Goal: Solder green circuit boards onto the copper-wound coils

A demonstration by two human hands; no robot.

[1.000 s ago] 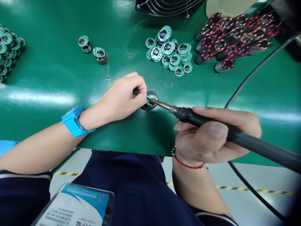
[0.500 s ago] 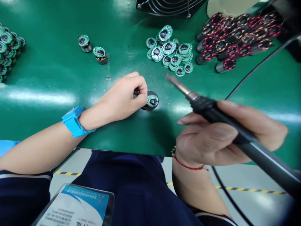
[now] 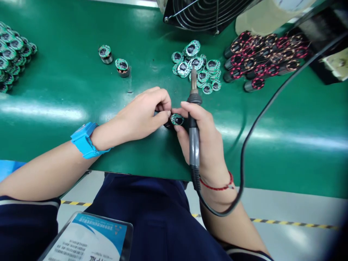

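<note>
My left hand (image 3: 148, 112), with a blue watch on its wrist, pinches the left edge of a small round green circuit board (image 3: 177, 119). Under the board is a dark motor part, mostly hidden by my fingers. My right hand (image 3: 206, 137) holds a soldering iron (image 3: 194, 145), whose tip points away from me over the loose boards. Thumb and a fingertip of that same hand reach the board's right side, one at its upper edge and one below. Whether they grip it or only touch it is hard to tell.
Loose round boards (image 3: 196, 63) lie in a heap ahead. To their right are several wound motor cores (image 3: 258, 85), near a black fan (image 3: 201, 16). Two board-topped motors (image 3: 122, 68) stand left of centre, and a stack of boards (image 3: 16, 43) is far left. The iron's cord (image 3: 243, 163) loops at right.
My right hand has come left to the board, and the soldering iron has swung from slanting to nearly straight ahead. The board now tilts up off the dark part. My left hand stays in place.
</note>
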